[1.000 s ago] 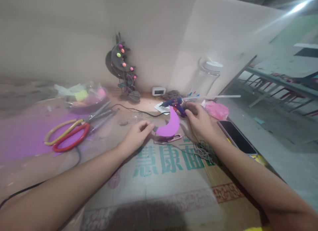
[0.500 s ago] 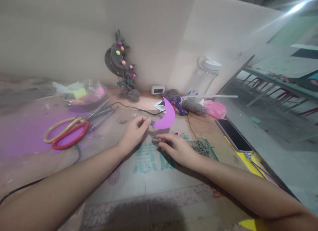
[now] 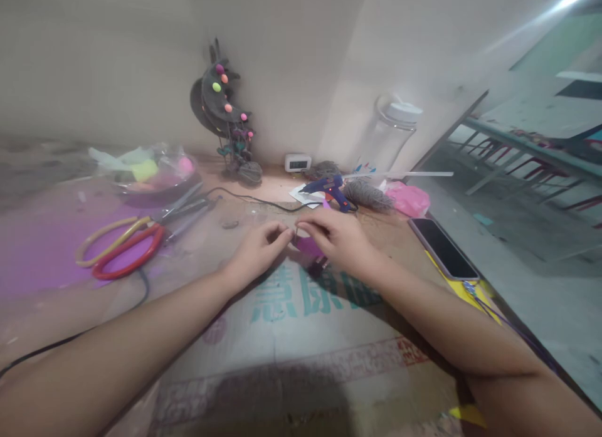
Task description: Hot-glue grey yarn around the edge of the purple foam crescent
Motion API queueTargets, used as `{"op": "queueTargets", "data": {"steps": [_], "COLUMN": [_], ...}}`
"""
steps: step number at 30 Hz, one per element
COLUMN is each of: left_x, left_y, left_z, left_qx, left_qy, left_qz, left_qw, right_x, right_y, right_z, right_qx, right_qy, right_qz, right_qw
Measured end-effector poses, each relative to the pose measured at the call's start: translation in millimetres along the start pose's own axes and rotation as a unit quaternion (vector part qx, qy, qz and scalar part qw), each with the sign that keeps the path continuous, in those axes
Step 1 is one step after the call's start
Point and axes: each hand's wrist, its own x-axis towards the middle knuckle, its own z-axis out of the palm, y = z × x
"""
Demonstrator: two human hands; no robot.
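Between my hands is a purple paper crescent (image 3: 308, 245), mostly covered by my right hand. My left hand (image 3: 258, 252) is closed, thumb and forefinger pinching the crescent's left tip, where grey yarn was wrapped in the earlier view. My right hand (image 3: 341, 239) is closed too, its thumb and fingers pinching a strand of grey yarn (image 3: 296, 233) right beside that tip. The fingers hide much of the strand. Behind the hands lies a blue glue gun (image 3: 335, 187), and a grey yarn ball (image 3: 367, 194) sits to its right.
Red-and-yellow-handled scissors (image 3: 129, 271) lie left, below a bag of pom-poms (image 3: 145, 170). A grey moon ornament (image 3: 211, 105) leans on the wall near a small clock (image 3: 298, 163). At right are a bottle (image 3: 392, 136), pink plastic (image 3: 409, 199) and a phone (image 3: 444, 249).
My right hand has moved up and over the crescent, bringing the yarn to its tip and hiding most of the purple. My left hand keeps its pinch, shifted slightly right.
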Motion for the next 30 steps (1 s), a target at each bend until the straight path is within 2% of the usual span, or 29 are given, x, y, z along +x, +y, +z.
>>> {"op": "queueTargets", "data": {"steps": [4,10,19,30], "left_x": [-1,1,1,0], "left_y": [0,0,-1,0], "left_z": [0.8,0.7,0.9,0.8], "left_qx": [0.007,-0.021,-0.033,-0.04], "left_qy": [0.002,-0.006,-0.012,-0.053], "left_qz": [-0.03,-0.052,-0.053,-0.047], "left_qw": [1.0,0.998,0.998,0.997], "right_x": [-2,-3,0,2], "right_y": [18,27,33,46], "right_z": [-10,-20,-34,-32], "right_qx": [0.027,0.051,0.088,0.081], "right_qy": [0.04,-0.007,-0.129,-0.13], "right_qz": [0.062,0.128,0.161,0.162], "right_qw": [0.997,0.99,0.975,0.975]}}
